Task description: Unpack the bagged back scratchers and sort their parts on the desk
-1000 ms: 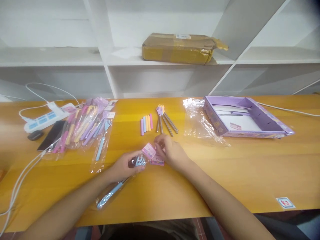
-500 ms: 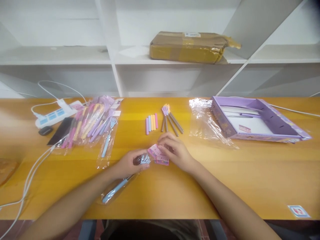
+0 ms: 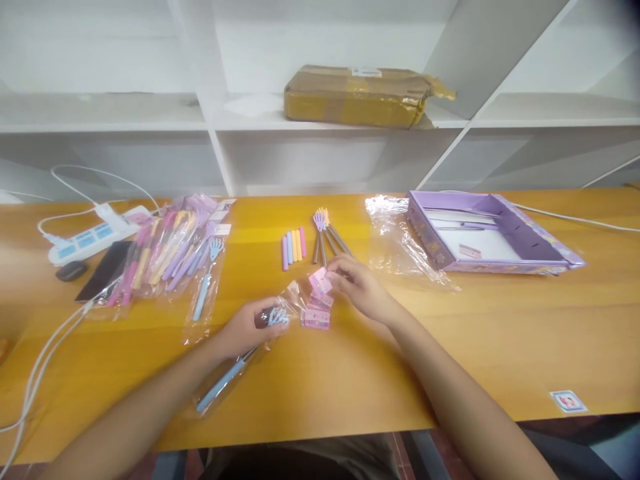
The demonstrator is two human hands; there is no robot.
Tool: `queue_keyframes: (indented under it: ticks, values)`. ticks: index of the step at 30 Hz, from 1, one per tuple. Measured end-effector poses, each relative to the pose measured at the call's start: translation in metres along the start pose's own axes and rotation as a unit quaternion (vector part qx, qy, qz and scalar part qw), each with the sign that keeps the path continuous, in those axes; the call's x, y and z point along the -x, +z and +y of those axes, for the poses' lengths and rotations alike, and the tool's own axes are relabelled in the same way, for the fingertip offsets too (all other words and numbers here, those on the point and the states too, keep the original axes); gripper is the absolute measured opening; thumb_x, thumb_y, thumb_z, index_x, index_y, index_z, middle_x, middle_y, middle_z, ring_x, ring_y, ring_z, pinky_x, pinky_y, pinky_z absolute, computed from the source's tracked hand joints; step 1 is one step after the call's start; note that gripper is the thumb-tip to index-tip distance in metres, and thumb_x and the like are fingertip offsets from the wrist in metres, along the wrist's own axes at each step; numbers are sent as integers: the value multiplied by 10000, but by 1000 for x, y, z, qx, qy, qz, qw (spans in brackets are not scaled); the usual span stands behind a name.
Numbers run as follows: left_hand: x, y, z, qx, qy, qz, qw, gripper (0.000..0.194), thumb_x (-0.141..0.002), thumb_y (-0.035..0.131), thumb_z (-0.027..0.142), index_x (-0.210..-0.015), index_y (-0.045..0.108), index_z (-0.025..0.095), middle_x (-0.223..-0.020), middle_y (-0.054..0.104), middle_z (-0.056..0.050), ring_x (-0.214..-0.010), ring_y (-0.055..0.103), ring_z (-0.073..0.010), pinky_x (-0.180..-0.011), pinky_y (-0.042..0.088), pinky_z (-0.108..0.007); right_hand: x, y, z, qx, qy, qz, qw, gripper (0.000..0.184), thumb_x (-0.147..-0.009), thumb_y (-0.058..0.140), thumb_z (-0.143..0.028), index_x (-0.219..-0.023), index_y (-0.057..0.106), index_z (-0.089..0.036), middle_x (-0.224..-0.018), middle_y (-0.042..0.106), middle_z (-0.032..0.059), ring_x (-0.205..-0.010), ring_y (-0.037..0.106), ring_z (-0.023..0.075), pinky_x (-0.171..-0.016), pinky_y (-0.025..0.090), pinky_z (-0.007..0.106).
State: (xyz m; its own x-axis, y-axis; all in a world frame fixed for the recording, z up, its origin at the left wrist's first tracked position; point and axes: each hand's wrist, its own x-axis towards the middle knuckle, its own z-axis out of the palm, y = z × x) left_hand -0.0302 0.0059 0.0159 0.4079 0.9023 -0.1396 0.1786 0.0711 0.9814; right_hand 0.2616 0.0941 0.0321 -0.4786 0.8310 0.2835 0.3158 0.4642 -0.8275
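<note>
A back scratcher [image 3: 221, 385] with a light blue handle and claw-shaped head lies in a clear plastic bag. My left hand [image 3: 249, 328] is closed around it just below the head. The bag's loose end [image 3: 296, 297] reaches toward the pink cards. My right hand [image 3: 363, 283] pinches one small pink printed card [image 3: 321, 281] between thumb and fingers. Below that card, more pink cards [image 3: 316, 317] lie overlapping on the table. Farther back are several short coloured handle sleeves [image 3: 294, 247] in a row, beside metal rods with purple and yellow claw heads [image 3: 320, 219].
At left lie a pile of bagged back scratchers [image 3: 170, 243], another bagged blue one [image 3: 203, 297], a power strip [image 3: 93, 241] and white cables. A crumpled plastic bag [image 3: 395, 237] and a purple box tray [image 3: 530, 265] stand right. A taped carton [image 3: 350, 100] rests on the shelf.
My right hand has drawn one pink card up and away from the others, which now lie uncovered. The bag's end shows more clearly beside my left hand. The whole view has shifted slightly.
</note>
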Motion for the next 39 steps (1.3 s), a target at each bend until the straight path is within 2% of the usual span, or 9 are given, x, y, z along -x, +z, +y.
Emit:
queue_keyframes:
  ticks: [3, 7, 13, 16, 19, 21, 27, 34, 39]
  values:
    - [-2, -1, 0, 28, -10, 6, 1000, 566, -894, 839, 514, -1330, 733, 169, -1289, 775, -104, -1178, 720, -296, -1051, 546, -398, 2, -14, 1, 19, 44, -128, 991, 283, -1063, 617, -442, -965, 745, -208, -896, 712, 43, -788, 662, 190, -729, 526, 313]
    - [-3, 1, -4, 61, -18, 1, 998, 603, -832, 906, 489, -1304, 699, 177, -1239, 774, -102, -1126, 726, -279, -971, 558, -363, 6, -5, -9, 27, 58, -48, 997, 388, -1067, 596, -545, -1186, 740, -205, -993, 742, 76, -876, 685, 223, -800, 553, 347]
    - [1, 7, -7, 116, -28, -38, 992, 623, -795, 960, 379, -1269, 593, 210, -1106, 773, -59, -973, 728, -209, -826, 542, -293, 16, 47, -36, -143, 59, -143, 978, 398, -1004, 684, -606, -1006, 723, -210, -871, 685, 3, -785, 621, 170, -736, 521, 293]
    - [3, 6, -2, 135, -50, -70, 987, 687, -813, 951, 396, -1333, 539, 215, -1003, 781, -45, -882, 745, -199, -785, 548, -297, 17, 55, -38, -162, 89, -46, 982, 429, -1035, 625, -597, -860, 685, -210, -778, 641, -5, -709, 578, 153, -660, 489, 275]
    - [5, 3, 4, 157, -67, -164, 972, 586, -909, 849, 517, -1290, 547, 191, -937, 784, -64, -738, 741, -177, -711, 558, -297, 13, 45, -32, -166, 102, 205, 959, 410, -1022, 635, -615, -899, 686, -227, -772, 626, -5, -640, 528, 143, -581, 451, 269]
    - [5, 2, 5, 157, -77, -219, 960, 496, -970, 753, 586, -1205, 583, 184, -897, 780, -65, -648, 711, -151, -624, 527, -264, 10, 33, -28, -161, 86, 281, 942, 401, -1010, 652, -621, -906, 692, -236, -755, 602, -10, -584, 483, 132, -530, 425, 267]
    - [6, -1, 0, 143, -73, -217, 963, 488, -1005, 696, 605, -1240, 620, 184, -869, 743, -31, -551, 637, -100, -584, 500, -233, 1, -2, -20, -168, 32, 363, 916, 336, -1014, 667, -590, -980, 667, -256, -739, 561, -22, -533, 457, 121, -486, 414, 271]
    - [3, -6, -8, 88, -70, -191, 975, 466, -1052, 621, 589, -1268, 656, 177, -847, 686, -15, -579, 496, -84, -576, 395, -227, -5, -17, -8, -236, 56, 195, 950, 397, -904, 767, -648, -989, 705, -266, -815, 650, -2, -551, 516, 121, -501, 462, 289]
    - [3, -8, -15, 90, -89, -165, 978, 506, -1059, 614, 579, -1380, 635, 188, -741, 446, 59, -612, 331, -100, -576, 267, -244, -8, -20, -2, -266, 35, 338, 902, 372, -919, 763, -624, -1017, 695, -272, -812, 651, -13, -612, 549, 126, -578, 500, 280]
